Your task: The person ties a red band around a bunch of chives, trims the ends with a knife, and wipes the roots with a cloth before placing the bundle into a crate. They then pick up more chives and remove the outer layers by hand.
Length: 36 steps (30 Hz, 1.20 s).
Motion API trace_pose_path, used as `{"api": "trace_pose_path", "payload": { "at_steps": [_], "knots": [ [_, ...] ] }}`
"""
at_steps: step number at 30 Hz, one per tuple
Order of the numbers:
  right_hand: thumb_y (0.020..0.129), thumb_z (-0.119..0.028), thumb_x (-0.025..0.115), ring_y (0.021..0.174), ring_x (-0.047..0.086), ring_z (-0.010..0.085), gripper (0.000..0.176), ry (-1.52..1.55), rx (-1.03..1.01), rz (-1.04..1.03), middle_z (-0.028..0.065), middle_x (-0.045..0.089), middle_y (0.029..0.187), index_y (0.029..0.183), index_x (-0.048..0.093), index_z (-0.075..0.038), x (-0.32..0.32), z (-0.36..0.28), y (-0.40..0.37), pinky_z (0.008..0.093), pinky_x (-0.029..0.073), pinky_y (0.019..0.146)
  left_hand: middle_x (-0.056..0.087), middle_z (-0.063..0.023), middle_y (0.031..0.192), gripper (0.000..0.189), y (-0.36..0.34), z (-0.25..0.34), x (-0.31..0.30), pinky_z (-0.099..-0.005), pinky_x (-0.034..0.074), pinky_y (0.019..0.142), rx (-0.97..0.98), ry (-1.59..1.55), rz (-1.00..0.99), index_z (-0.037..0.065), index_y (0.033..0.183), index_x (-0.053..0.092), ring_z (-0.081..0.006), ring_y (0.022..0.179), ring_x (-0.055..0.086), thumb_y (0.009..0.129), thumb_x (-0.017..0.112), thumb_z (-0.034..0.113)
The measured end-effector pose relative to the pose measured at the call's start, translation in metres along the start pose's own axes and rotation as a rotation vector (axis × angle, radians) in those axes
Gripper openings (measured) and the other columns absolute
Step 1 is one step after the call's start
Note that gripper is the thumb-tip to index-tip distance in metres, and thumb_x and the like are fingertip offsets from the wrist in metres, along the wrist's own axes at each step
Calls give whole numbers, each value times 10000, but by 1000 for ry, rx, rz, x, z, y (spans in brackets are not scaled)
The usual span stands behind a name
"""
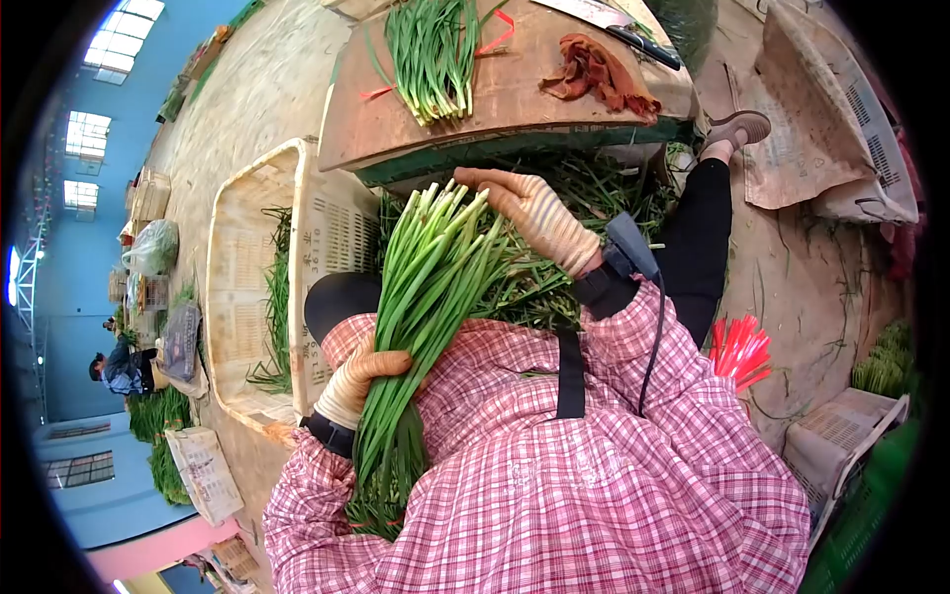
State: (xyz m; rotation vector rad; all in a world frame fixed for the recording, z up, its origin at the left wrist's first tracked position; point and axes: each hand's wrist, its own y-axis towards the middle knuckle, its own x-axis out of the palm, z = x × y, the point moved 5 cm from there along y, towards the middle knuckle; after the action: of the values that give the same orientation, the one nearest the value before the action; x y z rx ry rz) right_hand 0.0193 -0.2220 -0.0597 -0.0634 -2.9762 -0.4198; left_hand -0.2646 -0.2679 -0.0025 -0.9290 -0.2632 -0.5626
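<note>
My left hand (364, 381), in an orange-and-white knit glove, is wrapped round the middle of a thick bunch of garlic chives (426, 267). The pale stalk ends point up and away from me, and the green leaves hang down over my lap. My right hand (539, 213), gloved too, has its fingers stretched out flat with the fingertips right at the stalk ends. Beyond the bunch, a second bunch of chives (435, 59) lies on the wooden table (475, 129) with red ties at it.
A knife (633, 38) and a rusty-red cloth (599, 77) lie on the table. Left of me stands a cream crate (247, 297) with some leaves in it. Loose leaves (604, 188) pile between my legs. Red ties (737, 353) hang by my right hip. A person (129, 361) is far left.
</note>
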Motion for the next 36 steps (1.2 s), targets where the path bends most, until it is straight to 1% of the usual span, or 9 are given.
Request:
{"api": "trace_pose_path", "payload": {
  "at_steps": [9, 11, 14, 19, 21, 24, 28, 31, 36],
  "knots": [
    [748, -196, 839, 1263, 536, 371, 458, -420, -65, 296, 188, 493, 1390, 1168, 688, -90, -14, -20, -25, 440, 456, 1062, 658, -63, 885, 414, 1, 1, 15, -269, 487, 544, 14, 79, 115, 19, 1235, 590, -141, 629, 600, 847, 719, 85],
    [726, -179, 850, 1274, 532, 353, 455, -423, -19, 347, 173, 462, 1441, 1138, 693, -67, -23, -20, -23, 432, 463, 1052, 659, -65, 881, 400, 2, 4, 23, -270, 491, 548, 44, 125, 115, 22, 1227, 595, -138, 620, 597, 848, 712, 73],
    [725, -155, 853, 1195, 585, 295, 386, -369, 26, 112, 149, 499, 1420, 1072, 716, -56, -2, -16, -15, 413, 500, 993, 649, -82, 1278, 587, 4, 2, 16, -280, 509, 984, -7, 83, 72, 38, 1389, 544, -172, 1117, 632, 834, 724, -24],
    [857, -58, 769, 871, 648, 124, 106, 159, 55, 588, 62, 709, 1024, 916, 716, 12, -60, 1, -9, 322, 538, 837, 663, -70, 1085, 510, -2, 4, 23, -269, 514, 740, 38, 111, 106, 30, 1326, 573, -153, 837, 624, 831, 692, -1],
    [832, -115, 793, 1077, 635, 191, 200, 34, -24, 377, 127, 663, 1200, 1014, 748, -45, -52, -7, -8, 343, 534, 900, 679, -65, 1017, 479, -2, 5, 20, -259, 534, 622, 71, 134, 128, 28, 1306, 587, -140, 717, 637, 835, 676, 15],
    [890, -116, 723, 1086, 637, 178, 290, -285, 27, -10, 96, 579, 1378, 1167, 712, -34, -10, -10, -7, 337, 524, 940, 660, -79, 1252, 567, 0, 5, 20, -263, 519, 938, 26, 119, 84, 27, 1378, 556, -165, 1065, 644, 831, 702, -3],
    [1012, -289, 605, 1093, 628, 182, 404, 105, 238, 595, 93, 646, 1284, 1336, 604, -49, -54, 7, -26, 324, 530, 881, 672, -76, 1212, 559, -4, 8, 14, -253, 542, 879, 47, 108, 125, 30, 1374, 556, -162, 998, 660, 835, 703, 3],
    [929, -466, 700, 1061, 615, 184, 673, 464, 311, 163, 93, 620, 1253, 1404, 508, -31, -3, 58, -56, 356, 534, 854, 680, -77, 1143, 528, -2, 7, 12, -245, 565, 806, 91, 63, 71, 27, 1344, 564, -154, 929, 667, 837, 712, 9],
    [908, -184, 734, 679, 657, 122, 272, 376, 425, 273, 45, 665, 816, 1074, 626, 2, 42, -2, -58, 273, 535, 579, 646, -74, 1186, 550, 2, -5, 26, -244, 561, 792, 39, 75, 12, 51, 1341, 557, -159, 939, 658, 830, 759, 30]
  ]
}}
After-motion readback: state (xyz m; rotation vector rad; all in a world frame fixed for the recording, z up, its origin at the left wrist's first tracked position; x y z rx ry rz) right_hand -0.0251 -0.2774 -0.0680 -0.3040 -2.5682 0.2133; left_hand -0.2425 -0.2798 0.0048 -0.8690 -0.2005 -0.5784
